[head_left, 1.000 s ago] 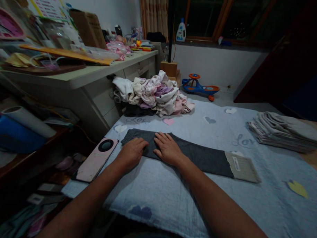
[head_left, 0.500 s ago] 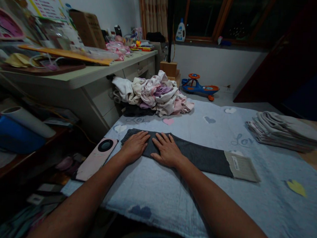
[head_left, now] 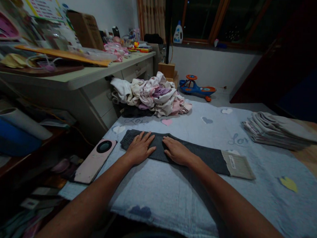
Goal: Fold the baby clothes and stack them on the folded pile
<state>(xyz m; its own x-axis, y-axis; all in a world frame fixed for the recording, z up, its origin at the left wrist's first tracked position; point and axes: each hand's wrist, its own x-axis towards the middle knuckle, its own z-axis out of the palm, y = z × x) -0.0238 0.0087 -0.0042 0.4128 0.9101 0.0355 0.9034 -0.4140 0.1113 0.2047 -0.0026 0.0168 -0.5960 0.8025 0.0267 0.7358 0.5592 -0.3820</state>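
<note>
A pair of dark grey trousers (head_left: 204, 157), folded lengthwise into a long strip, lies on the light blue cloth (head_left: 161, 192). Its ribbed waistband end is at the left, and a lighter grey-beige section with a white label is at the right. My left hand (head_left: 140, 148) rests flat on the trousers near the waistband, fingers spread. Flat on the middle of the strip is my right hand (head_left: 178, 151), its fingers stretched forward. Neither hand grasps the fabric. A pink phone (head_left: 90, 167) with a round black camera lies left of my left hand.
Behind the trousers is a heap of crumpled pale clothes (head_left: 149, 92). A stack of folded grey clothes (head_left: 277, 130) sits at the right. A cluttered desk (head_left: 76, 78) borders the left side, and a blue ride-on toy (head_left: 197, 88) stands on the floor beyond.
My right hand has slid right along the trousers, widening the gap between my hands. My left hand has shifted slightly right with its thumb farther out. The view has moved a little.
</note>
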